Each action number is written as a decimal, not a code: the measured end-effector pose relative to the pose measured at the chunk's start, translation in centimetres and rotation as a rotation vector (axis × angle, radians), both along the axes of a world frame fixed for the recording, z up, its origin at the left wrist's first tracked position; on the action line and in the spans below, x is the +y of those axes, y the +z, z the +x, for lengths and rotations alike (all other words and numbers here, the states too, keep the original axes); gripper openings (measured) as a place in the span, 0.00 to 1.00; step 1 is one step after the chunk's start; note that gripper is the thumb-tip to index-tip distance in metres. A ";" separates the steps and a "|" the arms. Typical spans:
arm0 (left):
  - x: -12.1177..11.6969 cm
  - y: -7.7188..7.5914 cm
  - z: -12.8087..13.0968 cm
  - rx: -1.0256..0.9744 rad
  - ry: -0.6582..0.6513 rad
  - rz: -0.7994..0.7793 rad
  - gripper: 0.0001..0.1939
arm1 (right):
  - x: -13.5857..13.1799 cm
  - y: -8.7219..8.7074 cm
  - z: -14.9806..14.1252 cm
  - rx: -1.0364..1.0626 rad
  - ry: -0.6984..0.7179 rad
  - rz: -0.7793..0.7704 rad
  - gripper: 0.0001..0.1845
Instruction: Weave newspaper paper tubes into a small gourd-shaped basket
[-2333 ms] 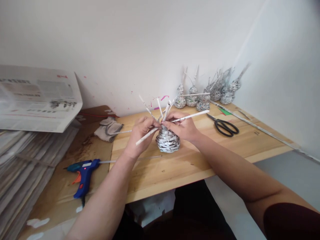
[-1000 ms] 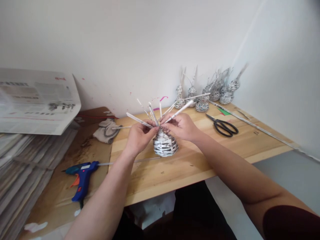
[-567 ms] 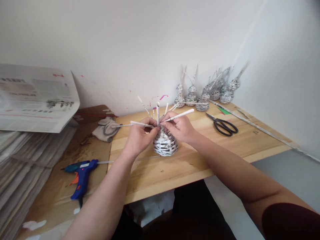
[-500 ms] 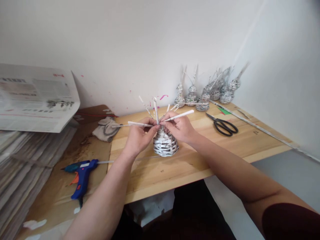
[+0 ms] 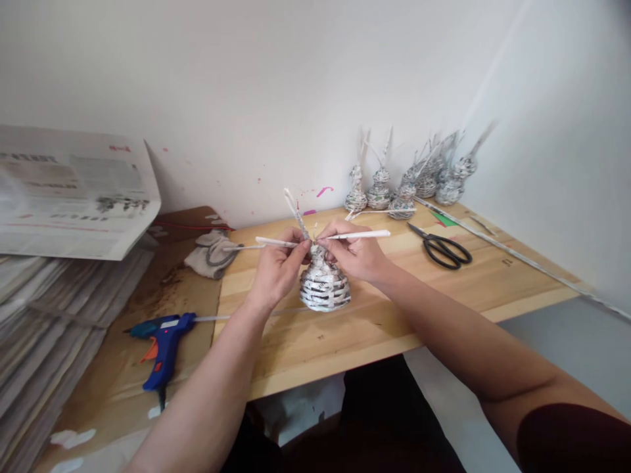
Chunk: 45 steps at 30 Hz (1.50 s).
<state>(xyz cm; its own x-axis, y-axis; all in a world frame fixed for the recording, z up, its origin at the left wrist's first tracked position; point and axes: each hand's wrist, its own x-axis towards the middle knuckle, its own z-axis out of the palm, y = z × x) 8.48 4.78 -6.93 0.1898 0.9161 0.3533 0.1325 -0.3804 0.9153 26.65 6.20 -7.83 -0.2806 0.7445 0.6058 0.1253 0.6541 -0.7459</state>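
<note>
A small gourd-shaped body woven from newspaper tubes [image 5: 325, 289] stands on the wooden board, its narrow neck between my hands. My left hand [image 5: 277, 269] pinches a paper tube [image 5: 276, 242] at the neck, the tube's free end pointing left. From the other side, my right hand [image 5: 355, 253] has thumb and forefinger closed on another white paper tube [image 5: 362, 234], which points right. A printed tube [image 5: 296, 213] rises from the neck and leans left. My fingers hide most of the neck and the tubes' inner ends.
Several woven gourds [image 5: 378, 187] line the wall at the back right. Black-handled scissors [image 5: 446, 251] lie to the right, near a long paper rod [image 5: 513, 249]. At left are a blue glue gun [image 5: 165, 348], a bunched cloth [image 5: 210, 253] and stacked newspapers [image 5: 54, 355].
The upright tube now leans further left. Other tube ends that stuck up behind my hands have dropped from sight. The right-hand tube lies flatter, and the woven body has shifted slightly left.
</note>
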 end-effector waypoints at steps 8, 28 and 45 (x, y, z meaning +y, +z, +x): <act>-0.1 0.3 -0.5 0.018 -0.013 -0.109 0.14 | 0.3 -0.3 0.1 -0.065 -0.026 0.064 0.07; 0.5 -0.4 -0.2 0.083 0.016 0.072 0.08 | 0.5 0.1 0.0 0.074 -0.011 -0.251 0.21; 0.1 -0.3 0.1 -0.007 -0.021 -0.001 0.16 | 0.2 0.0 -0.1 0.057 -0.081 0.010 0.12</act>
<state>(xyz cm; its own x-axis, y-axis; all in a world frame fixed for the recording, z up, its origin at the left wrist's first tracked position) 8.56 4.91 -7.18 0.2063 0.9121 0.3542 0.1177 -0.3825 0.9164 26.58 6.37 -7.78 -0.1844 0.7574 0.6264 0.1356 0.6508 -0.7470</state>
